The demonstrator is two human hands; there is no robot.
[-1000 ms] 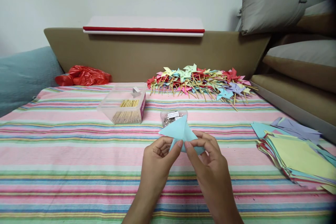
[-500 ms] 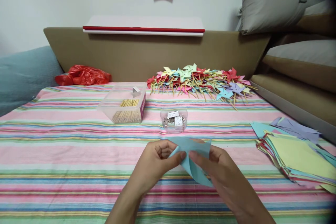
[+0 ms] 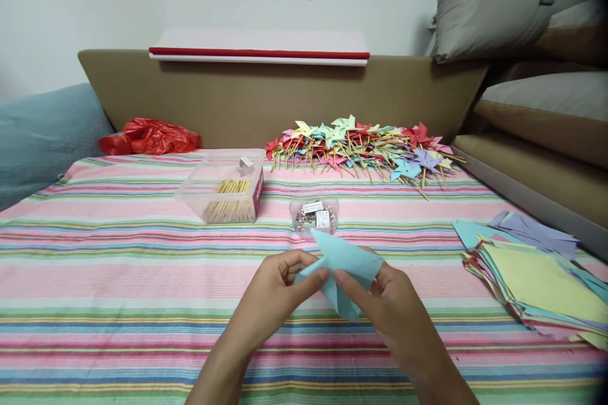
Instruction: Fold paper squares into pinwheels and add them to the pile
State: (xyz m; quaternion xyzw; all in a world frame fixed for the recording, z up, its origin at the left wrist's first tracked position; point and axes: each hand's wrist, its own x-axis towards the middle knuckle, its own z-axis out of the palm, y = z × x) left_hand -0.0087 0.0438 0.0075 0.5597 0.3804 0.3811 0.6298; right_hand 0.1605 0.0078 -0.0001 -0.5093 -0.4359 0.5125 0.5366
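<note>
A light-blue paper pinwheel (image 3: pixel 346 259), partly folded, is held between both hands above the striped cloth. My left hand (image 3: pixel 280 281) pinches its left side, thumb pressed near the middle. On the other side my right hand (image 3: pixel 389 294) grips the paper, its thumb also close to the centre and its other fingers behind the sheet. One pointed blade sticks up and another hangs below the thumbs. Just beyond the paper stands a clear plastic tub (image 3: pixel 332 207) of small metal pieces with white labels.
A clear box (image 3: pixel 190 193) of wooden sticks stands left of the tub. Finished pinwheels (image 3: pixel 351 145) are heaped at the back. Coloured paper sheets (image 3: pixel 546 281) lie at right on the striped cloth (image 3: pixel 118 291). A red plastic bag (image 3: pixel 152 136) lies back left; cushions (image 3: pixel 536 145) border the right.
The blue paper has turned in my hands, so one blade now points up toward the tub. Both thumbs have shifted slightly left and remain near its centre.
</note>
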